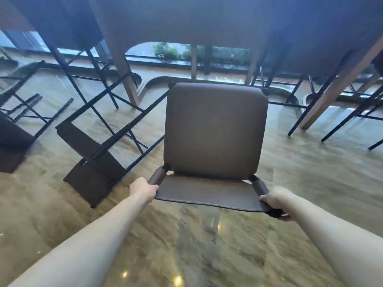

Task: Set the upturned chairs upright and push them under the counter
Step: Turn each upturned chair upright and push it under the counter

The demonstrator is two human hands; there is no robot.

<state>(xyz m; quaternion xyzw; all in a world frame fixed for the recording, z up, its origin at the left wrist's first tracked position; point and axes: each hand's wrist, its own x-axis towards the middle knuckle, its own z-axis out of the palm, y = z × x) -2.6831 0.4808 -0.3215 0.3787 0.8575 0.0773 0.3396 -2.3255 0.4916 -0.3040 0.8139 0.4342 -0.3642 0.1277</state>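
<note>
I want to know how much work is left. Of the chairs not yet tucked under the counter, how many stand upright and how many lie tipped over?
Upright: 1, the brown chair, gripped at its backrest by the left hand and right hand
Tipped on the floor: 2, the near tipped chair and the far-left tipped chair
Total: 3

brown leather-look chair [215, 129] stands upright, square padded seat facing up, low backrest [207, 196] nearest the camera, front edge towards the table [207, 19]. black frame stubs show at the seat corners. a second chair [97, 154] of the same brown upholstery lies tipped over on the floor just to its left, backrest down on the floor, black legs and crossbars raised and slanting towards the table.
</note>
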